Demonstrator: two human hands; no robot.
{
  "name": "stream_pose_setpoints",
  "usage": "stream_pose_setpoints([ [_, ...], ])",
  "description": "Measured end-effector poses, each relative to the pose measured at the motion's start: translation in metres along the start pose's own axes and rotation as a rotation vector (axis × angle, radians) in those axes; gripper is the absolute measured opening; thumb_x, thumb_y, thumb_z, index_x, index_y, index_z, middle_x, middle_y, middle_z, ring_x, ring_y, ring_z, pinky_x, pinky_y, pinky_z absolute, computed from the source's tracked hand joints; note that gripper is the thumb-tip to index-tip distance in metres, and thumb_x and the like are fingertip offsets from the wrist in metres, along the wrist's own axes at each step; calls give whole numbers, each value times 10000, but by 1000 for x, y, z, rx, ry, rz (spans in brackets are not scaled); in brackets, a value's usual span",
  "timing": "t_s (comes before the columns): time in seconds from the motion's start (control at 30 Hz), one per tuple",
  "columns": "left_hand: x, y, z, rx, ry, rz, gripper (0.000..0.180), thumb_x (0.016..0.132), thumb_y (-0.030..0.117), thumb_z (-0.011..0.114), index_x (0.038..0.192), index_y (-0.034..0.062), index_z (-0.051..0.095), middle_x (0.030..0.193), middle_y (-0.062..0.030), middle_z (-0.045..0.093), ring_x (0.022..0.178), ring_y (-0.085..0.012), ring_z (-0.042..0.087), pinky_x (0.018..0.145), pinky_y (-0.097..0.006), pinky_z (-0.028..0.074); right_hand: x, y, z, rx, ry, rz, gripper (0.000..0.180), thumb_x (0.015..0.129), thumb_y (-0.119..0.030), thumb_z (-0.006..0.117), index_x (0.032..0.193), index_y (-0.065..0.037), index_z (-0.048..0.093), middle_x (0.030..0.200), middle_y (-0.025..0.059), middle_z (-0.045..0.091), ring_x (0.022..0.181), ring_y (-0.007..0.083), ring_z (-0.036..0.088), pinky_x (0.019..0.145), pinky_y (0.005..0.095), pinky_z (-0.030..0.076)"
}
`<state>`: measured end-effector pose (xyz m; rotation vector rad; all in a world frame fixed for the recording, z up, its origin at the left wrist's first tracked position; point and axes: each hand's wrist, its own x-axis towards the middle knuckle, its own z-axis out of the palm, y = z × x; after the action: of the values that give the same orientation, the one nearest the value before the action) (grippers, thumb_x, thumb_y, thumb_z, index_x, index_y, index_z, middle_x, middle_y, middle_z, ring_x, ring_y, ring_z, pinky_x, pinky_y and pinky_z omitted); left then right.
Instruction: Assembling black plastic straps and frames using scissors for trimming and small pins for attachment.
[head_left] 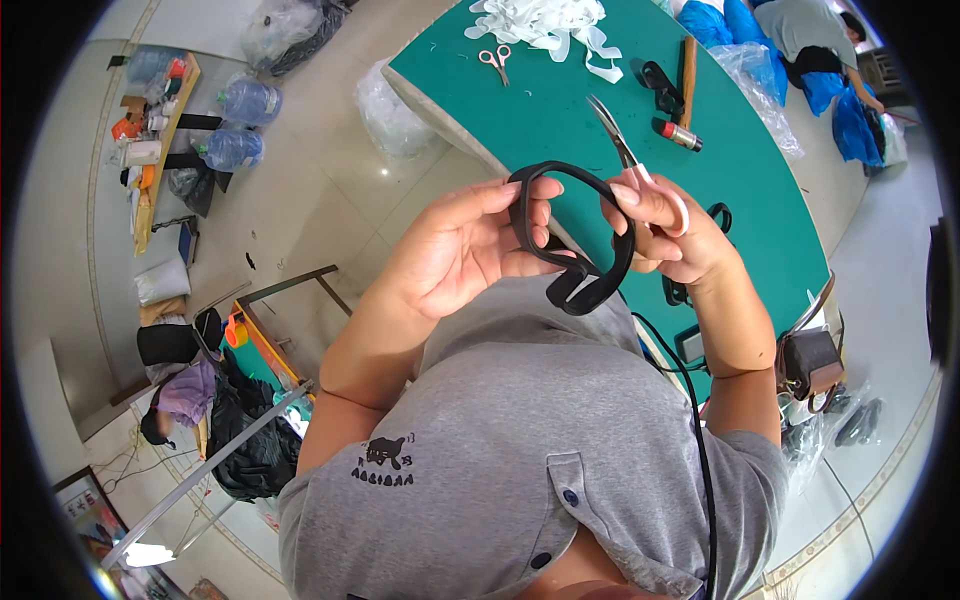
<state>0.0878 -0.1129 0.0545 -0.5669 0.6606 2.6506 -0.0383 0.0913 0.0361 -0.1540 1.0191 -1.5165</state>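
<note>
My left hand [470,245] holds a black loop of strap [590,260] by its left side, fingers curled around it. My right hand [675,235] grips the strap's right side and also holds a pair of scissors [625,150] with pink handles, blades pointing up and away. Both hands are raised close together in front of my grey shirt, over the near edge of a green table [560,110].
On the table lie a small pair of pink scissors [495,60], a heap of white strips [545,22], black straps [660,85], a wooden stick [688,65] and a red-tipped tube [680,135]. Blue bags [740,25] and another person [820,35] are at the far side. Water bottles [245,100] stand on the floor at the left.
</note>
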Motion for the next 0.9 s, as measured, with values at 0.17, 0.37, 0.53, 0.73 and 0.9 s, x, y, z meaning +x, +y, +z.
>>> stream_pose_setpoints([
  [0.17,2,0,2,-56,-13,-49,351,955,201,438,1196,-52,473,954,-95,562,843,-181,582,895,-481,516,-3,0,-9,195,-60,78,373,957,-330,505,711,-51,484,375,-67,320,290,18,194,319,201,119],
  [0.37,1,-1,0,-136,-43,-82,359,934,218,485,1153,-62,531,902,-93,607,876,-187,606,881,-470,514,-3,-1,-8,312,-138,109,382,980,-319,460,708,-52,485,378,-72,329,278,-1,220,305,189,113],
  [0.53,2,2,8,-129,-27,-123,379,962,264,452,1137,-61,538,840,-105,626,677,-208,651,836,-412,540,-5,-2,-8,325,-171,133,378,963,-317,493,699,-46,483,382,-65,326,282,2,226,306,193,117],
  [0.73,7,-7,2,-150,-140,-357,389,1003,319,381,1073,-14,570,736,-81,618,521,-167,618,747,-386,563,-6,-10,-5,8,-105,109,351,849,-283,663,702,-16,490,427,-59,324,305,11,243,324,201,131],
  [0.9,6,-7,17,-24,-230,-307,253,1011,230,379,1059,8,491,669,-31,520,333,-34,425,324,-172,436,-7,-8,-7,-16,-91,100,345,847,-288,674,736,-1,518,478,-37,399,315,15,254,334,197,155],
])
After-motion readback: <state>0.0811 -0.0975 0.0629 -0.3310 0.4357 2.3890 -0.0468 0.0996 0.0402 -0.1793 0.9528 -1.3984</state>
